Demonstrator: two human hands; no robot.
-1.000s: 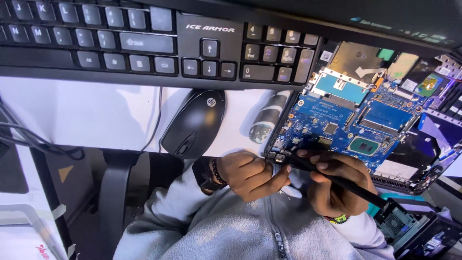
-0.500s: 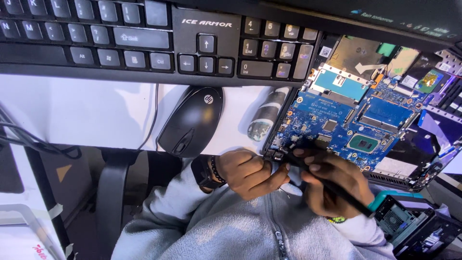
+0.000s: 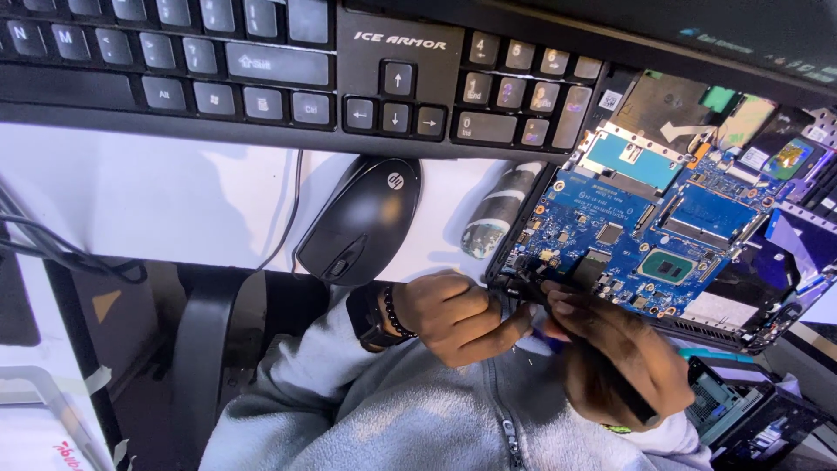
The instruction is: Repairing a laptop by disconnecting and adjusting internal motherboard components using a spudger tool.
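Observation:
An opened laptop (image 3: 757, 301) lies at the right with its blue circuit board (image 3: 628, 209) bare. My right hand (image 3: 623, 362) is shut on a thin black tool (image 3: 615, 388) whose tip rests at the board's near-left corner. My left hand (image 3: 453, 318), with a dark watch and a bead bracelet at the wrist, is curled shut just left of that corner. Its forefinger reaches out and touches my right hand beside the tool. Both hands are over my grey zipped top.
A black keyboard (image 3: 261, 61) runs along the back of the white desk (image 3: 157, 201). A black wired mouse (image 3: 362, 222) and a grey cylinder (image 3: 497, 214) lie between it and my hands. Cables (image 3: 52, 249) hang at the left. A dark box (image 3: 750, 410) sits at the lower right.
Both hands stay at the board's near-left corner. The black tool now slants more steeply down to the right. The view has shifted slightly.

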